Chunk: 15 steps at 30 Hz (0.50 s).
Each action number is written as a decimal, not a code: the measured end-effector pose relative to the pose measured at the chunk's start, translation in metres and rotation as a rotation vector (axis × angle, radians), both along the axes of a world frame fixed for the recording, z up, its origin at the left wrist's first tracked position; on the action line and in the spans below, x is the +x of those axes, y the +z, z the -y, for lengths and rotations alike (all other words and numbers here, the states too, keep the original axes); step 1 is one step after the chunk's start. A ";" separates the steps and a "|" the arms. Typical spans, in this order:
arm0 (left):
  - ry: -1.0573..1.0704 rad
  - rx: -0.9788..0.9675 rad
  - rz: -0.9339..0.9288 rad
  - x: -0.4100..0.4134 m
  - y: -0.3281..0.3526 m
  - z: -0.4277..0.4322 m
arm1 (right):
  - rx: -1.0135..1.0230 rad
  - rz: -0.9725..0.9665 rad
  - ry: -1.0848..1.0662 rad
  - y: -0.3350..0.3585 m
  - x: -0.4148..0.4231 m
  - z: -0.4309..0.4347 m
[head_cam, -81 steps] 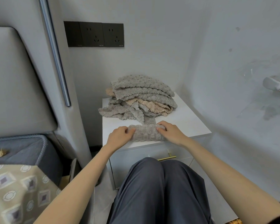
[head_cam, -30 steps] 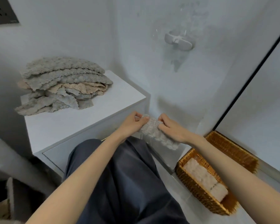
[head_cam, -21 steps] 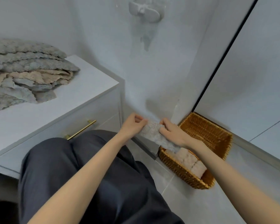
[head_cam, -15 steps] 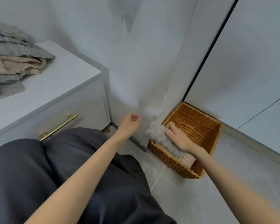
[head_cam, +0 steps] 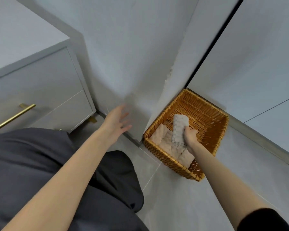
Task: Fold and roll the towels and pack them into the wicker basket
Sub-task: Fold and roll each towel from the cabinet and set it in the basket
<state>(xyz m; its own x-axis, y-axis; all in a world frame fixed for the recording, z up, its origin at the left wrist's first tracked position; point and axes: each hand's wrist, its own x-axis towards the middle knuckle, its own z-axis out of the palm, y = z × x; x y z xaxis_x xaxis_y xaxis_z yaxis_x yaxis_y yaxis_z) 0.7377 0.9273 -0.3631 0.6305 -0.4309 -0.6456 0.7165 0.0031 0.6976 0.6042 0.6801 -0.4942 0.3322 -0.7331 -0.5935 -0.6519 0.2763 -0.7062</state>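
The right hand (head_cam: 189, 136) is down inside the basket (head_cam: 207, 112), fingers curled round the lower part of a grey towel roll (head_cam: 179, 127). The roll is tilted, with its far end raised toward the back wall of the basket and its near end down among the beige towels (head_cam: 169, 146). Whether that end rests on them or only hangs just above, I cannot tell. The beige towels lie rolled along the near left side of the basket, close against its woven wall; the right half of the basket floor shows bare wicker.

The basket stands on the grey tiled floor (head_cam: 173, 200), tucked into a corner, its left corner right beside the foot of the wall (head_cam: 132, 64).

The left hand (head_cam: 117, 121) holds nothing. It hangs in the air in front of the wall, well apart from the basket, palm down and fingers spread and slightly blurred.

At the left stands the white desk (head_cam: 40, 77) with a drawer front and a brass handle (head_cam: 12, 118). Below it, dark trousers (head_cam: 32, 164) fill the lower left. A black sleeve (head_cam: 265, 220) covers the right upper arm at the bottom edge
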 end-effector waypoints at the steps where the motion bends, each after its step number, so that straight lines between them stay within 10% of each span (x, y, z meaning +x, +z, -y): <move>1: 0.037 -0.047 -0.053 0.004 0.001 0.000 | 0.040 0.003 -0.049 -0.007 0.006 0.005; 15: 0.116 -0.404 -0.294 0.041 -0.008 0.005 | 0.115 0.075 -0.524 -0.071 0.075 0.061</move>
